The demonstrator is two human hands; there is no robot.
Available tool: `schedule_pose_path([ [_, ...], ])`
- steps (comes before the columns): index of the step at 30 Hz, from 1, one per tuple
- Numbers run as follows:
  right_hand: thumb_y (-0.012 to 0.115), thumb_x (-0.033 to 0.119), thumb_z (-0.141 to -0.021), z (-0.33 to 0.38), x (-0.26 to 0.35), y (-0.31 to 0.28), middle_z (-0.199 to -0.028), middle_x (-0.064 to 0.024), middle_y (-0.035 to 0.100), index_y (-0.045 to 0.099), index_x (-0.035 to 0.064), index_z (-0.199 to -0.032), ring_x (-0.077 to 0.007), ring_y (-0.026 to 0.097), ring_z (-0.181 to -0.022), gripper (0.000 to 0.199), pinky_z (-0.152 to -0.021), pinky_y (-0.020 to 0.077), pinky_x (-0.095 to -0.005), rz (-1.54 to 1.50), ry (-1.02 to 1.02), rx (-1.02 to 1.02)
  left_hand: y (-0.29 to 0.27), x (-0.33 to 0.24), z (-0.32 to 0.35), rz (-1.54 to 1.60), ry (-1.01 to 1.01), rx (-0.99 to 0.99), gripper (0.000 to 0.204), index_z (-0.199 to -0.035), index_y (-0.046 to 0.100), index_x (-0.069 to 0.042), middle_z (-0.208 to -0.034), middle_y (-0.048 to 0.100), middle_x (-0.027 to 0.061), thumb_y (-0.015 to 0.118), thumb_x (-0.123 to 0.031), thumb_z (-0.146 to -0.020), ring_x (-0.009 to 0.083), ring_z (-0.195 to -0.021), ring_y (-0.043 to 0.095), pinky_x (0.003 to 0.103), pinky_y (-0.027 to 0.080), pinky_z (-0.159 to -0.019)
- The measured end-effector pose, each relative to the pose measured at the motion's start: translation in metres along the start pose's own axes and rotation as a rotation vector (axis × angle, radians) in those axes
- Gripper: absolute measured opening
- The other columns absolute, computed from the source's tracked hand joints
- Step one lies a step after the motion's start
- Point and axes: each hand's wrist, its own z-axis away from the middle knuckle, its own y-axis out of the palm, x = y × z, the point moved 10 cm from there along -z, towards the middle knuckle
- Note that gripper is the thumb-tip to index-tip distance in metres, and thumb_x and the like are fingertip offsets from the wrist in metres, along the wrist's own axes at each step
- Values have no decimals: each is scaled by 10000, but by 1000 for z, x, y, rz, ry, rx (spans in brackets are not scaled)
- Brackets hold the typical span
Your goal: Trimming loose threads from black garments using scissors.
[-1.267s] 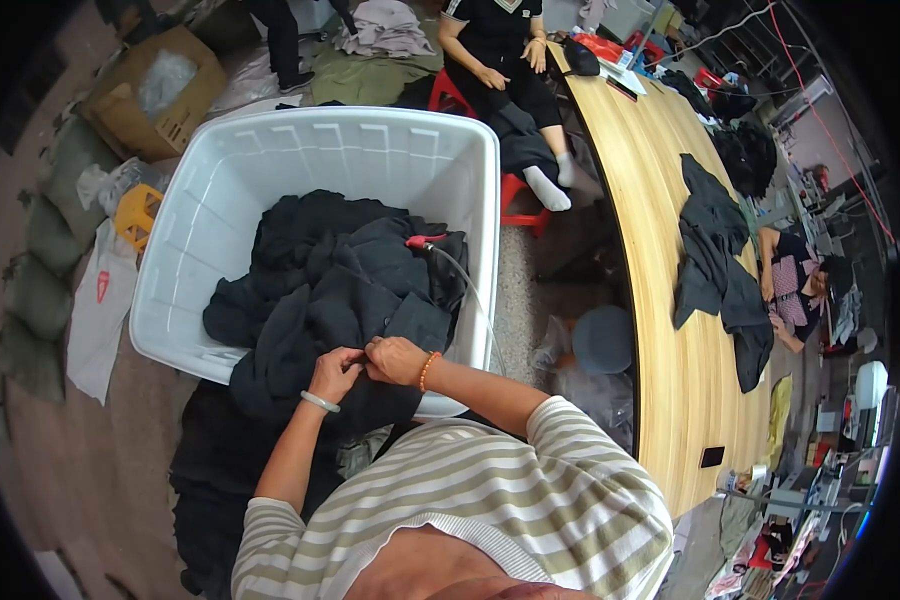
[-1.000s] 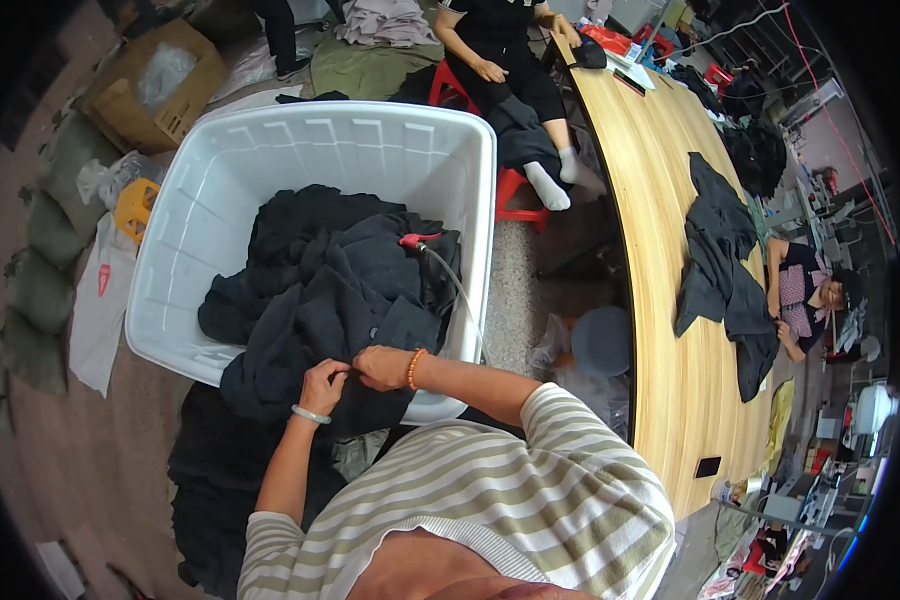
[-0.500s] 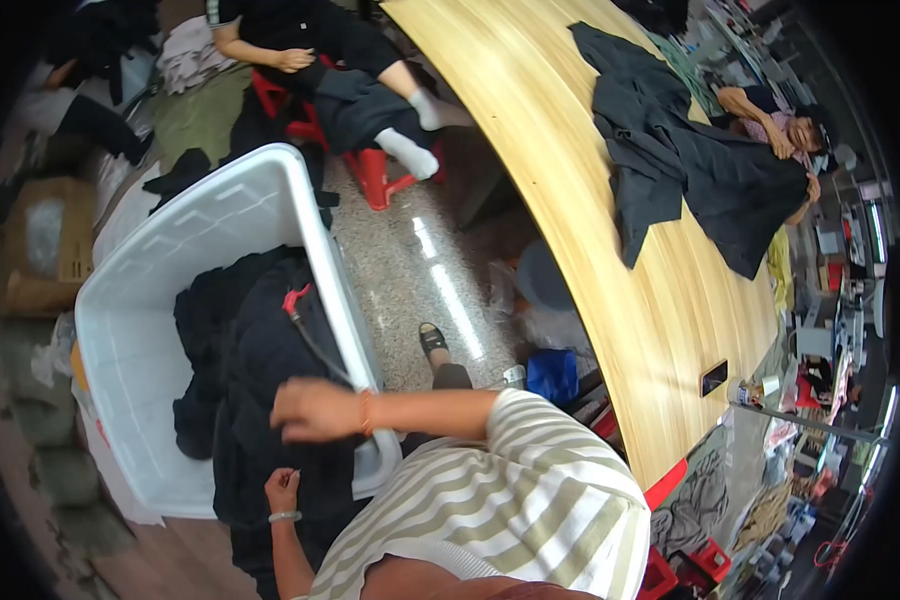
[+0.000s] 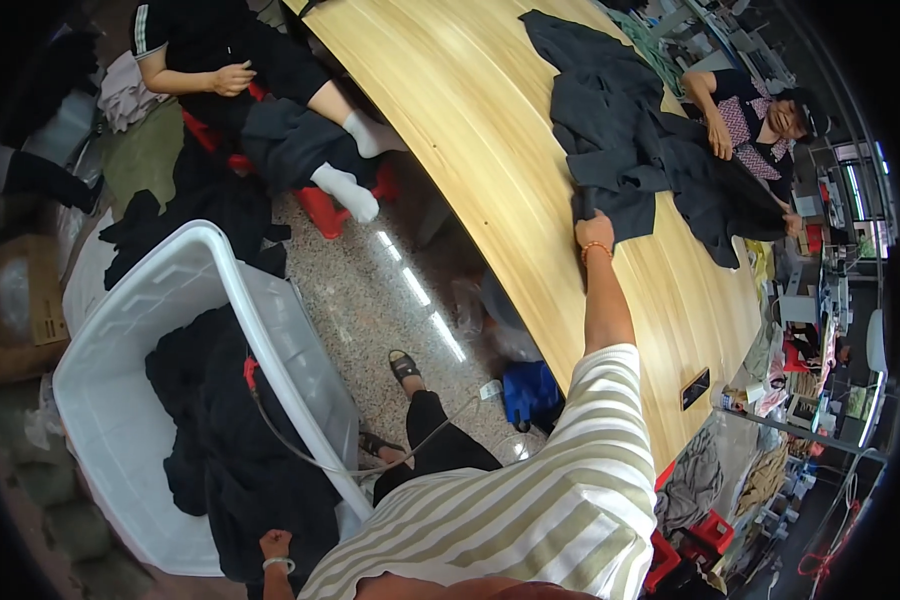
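Note:
My right hand (image 4: pixel 595 234) reaches over the wooden table (image 4: pixel 490 190), its fingers closed on the near edge of a dark grey garment (image 4: pixel 610 130) spread there. The kind of garment is hard to make out from its folds. On its far side, a co-worker's hands (image 4: pixel 755 180) touch the same cloth. Down at the lower left, my left hand (image 4: pixel 276 545) is closed beside black cloth (image 4: pixel 230 440) heaped in a white plastic tub (image 4: pixel 220 245). Whether that hand grips anything is hidden. A grey cord (image 4: pixel 315 463) with a red end runs across the tub's rim.
Beyond the tub a seated person (image 4: pixel 230 80) in black rests white-socked feet near the table edge, over a red stool (image 4: pixel 320 212). A phone (image 4: pixel 695 389) lies on the table. A blue bag (image 4: pixel 532 395) stands below it, and a cardboard box (image 4: pixel 20 310) is at the left.
My right hand has swung from above the tub to the table and taken hold of the dark garment. My left hand stays low by the black cloth. The view has shifted.

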Motion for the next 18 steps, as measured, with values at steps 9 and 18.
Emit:
schedule_pose_path([
  [9,628,85,-715,159,183,87,-985,-120,587,633,84,-1064,-320,574,-981,349,-839,466,-420,107,-863,165,1,11,-6,-45,-51,-11,215,-565,556,-38,-583,498,-70,718,-16,-704,50,-571,410,272,362,-484],
  [18,776,358,-702,107,135,37,-1310,-223,471,326,97,-1418,-413,495,-1148,885,-945,429,-460,64,-442,-209,18,28,-4,177,-66,-69,121,-631,618,-11,-598,578,-20,723,20,-680,74,-577,505,252,432,-534],
])
